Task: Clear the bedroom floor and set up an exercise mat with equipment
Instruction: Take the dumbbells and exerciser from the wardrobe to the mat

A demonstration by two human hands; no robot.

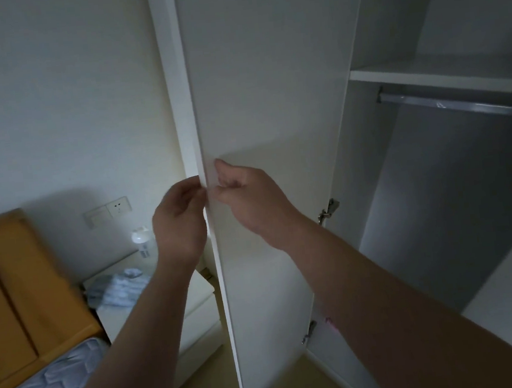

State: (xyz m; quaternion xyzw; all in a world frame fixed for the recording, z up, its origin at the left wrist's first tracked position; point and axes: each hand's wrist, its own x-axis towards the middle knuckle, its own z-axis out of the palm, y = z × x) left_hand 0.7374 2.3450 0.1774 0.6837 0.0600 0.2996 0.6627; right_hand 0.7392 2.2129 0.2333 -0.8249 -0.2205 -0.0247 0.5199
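Note:
A tall white wardrobe door [265, 105] stands swung open in front of me, its free edge running down the middle of the view. My left hand [178, 220] grips that edge from the outer side, fingers curled round it. My right hand [249, 199] holds the same edge from the inner face, thumb up and fingers curled at the edge. Both hands meet at about the same height. No mat or exercise equipment is in view.
The wardrobe interior [430, 195] at right shows a shelf [443, 74] and a metal hanging rail [458, 104]. At left are a white nightstand [192, 297] with folded cloth [117, 288] and a small lamp [141, 237], a bed with an orange headboard [10, 289], and a wall socket [118, 207].

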